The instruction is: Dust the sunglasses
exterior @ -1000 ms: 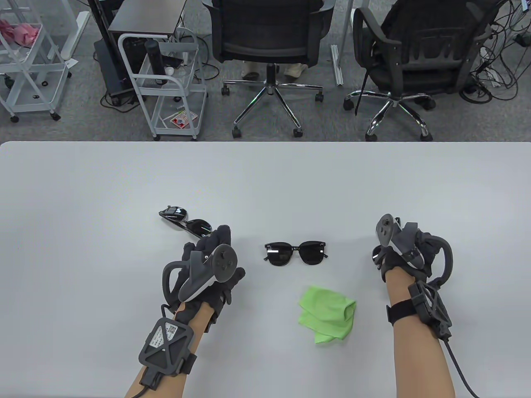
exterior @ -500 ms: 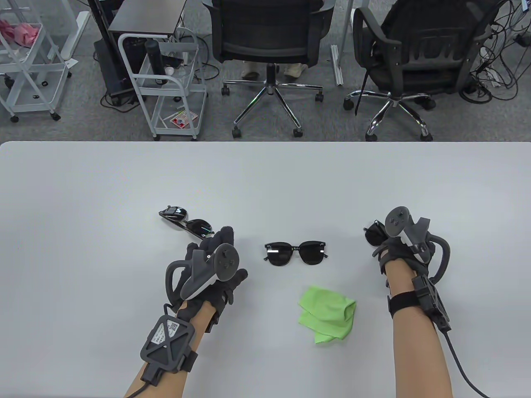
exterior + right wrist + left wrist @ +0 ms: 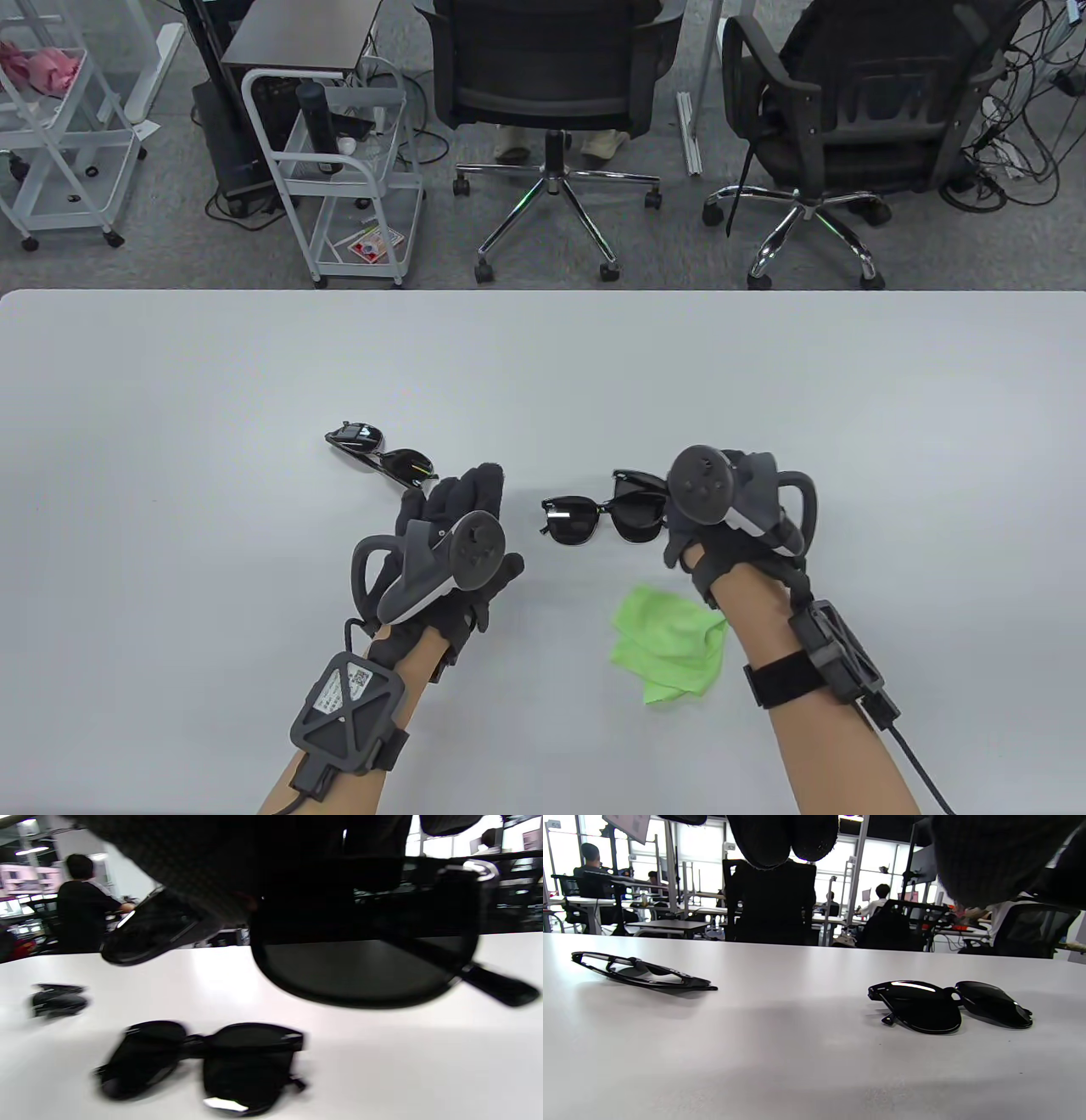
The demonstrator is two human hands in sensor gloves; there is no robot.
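Three black sunglasses are in view. One folded pair (image 3: 379,454) (image 3: 640,972) lies at the left, just beyond my left hand (image 3: 475,497), which hovers with relaxed fingers (image 3: 780,836) and holds nothing. A second pair (image 3: 577,522) (image 3: 946,1006) (image 3: 203,1065) lies in the middle of the white table (image 3: 543,365). My right hand (image 3: 674,518) grips a third pair (image 3: 638,486) (image 3: 365,971) just above the middle pair's right lens. A crumpled green cloth (image 3: 670,645) lies near the right wrist.
Beyond the table's far edge stand two office chairs (image 3: 551,76) and a white trolley (image 3: 348,178). Cables trail from both wrists toward the near edge.
My right hand has carried its sunglasses leftward from the right side to just over the middle pair. The left hand has drifted slightly right and forward.
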